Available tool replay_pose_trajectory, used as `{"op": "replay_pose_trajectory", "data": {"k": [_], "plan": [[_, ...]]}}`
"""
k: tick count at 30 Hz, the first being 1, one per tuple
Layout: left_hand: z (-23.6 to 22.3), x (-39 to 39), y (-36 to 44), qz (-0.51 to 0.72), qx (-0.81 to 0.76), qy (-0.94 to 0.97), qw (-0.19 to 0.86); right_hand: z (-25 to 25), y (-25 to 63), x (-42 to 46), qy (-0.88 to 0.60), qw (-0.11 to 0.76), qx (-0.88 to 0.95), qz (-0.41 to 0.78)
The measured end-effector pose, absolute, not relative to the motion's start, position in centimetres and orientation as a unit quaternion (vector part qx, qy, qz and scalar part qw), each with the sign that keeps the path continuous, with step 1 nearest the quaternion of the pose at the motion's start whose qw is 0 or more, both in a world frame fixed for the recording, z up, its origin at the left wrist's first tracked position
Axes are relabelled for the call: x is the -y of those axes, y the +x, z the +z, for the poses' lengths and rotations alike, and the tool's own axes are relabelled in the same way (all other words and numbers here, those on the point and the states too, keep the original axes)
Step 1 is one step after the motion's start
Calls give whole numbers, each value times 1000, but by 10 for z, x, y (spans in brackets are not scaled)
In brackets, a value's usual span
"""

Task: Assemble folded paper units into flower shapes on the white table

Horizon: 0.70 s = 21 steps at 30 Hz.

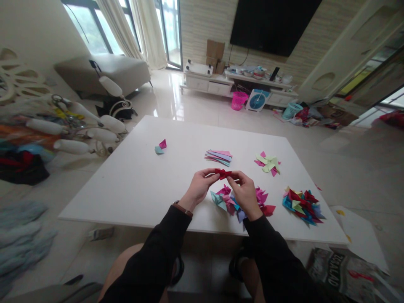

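Between the fingertips of my left hand (202, 185) and my right hand (244, 193) is a small red folded paper piece (223, 173), pinched at both ends above the white table. Right below, partly hidden by my right hand and wrist, lies a loose heap of colourful folded paper pieces (225, 200) in pink, teal, blue and red. A fanned stack of flat paper strips (219, 156) rests just beyond my hands. To the right are a green and pink folded paper group (269, 163) and a denser multicoloured pile (303, 205).
On the white table (126, 181), a pink and teal paper pair (160, 147) sits at the far left. A white lamp fixture (101, 134) stands beyond the left edge. On the floor behind are a pink basket (239, 101) and a blue fan (257, 101).
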<state>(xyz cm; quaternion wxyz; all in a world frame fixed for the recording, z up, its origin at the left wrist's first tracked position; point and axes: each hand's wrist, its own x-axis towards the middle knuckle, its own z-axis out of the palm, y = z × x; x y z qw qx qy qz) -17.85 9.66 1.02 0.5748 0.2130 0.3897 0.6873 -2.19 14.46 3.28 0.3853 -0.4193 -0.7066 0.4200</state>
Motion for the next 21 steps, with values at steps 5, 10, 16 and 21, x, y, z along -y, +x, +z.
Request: {"op": "replay_pose_trajectory", "data": {"k": [5, 10, 16, 21], "plan": [[10, -97, -179, 685, -409, 236, 554, 37, -23, -142, -426, 390, 710, 404], [13, -95, -179, 669, -431, 283, 536, 47, -21, -139, -399, 417, 743, 338], [14, -94, -178, 646, -442, 309, 540, 46, -20, -140, -394, 404, 755, 332], [12, -95, -177, 641, -445, 315, 540, 44, -21, -142, -389, 406, 756, 335]]}}
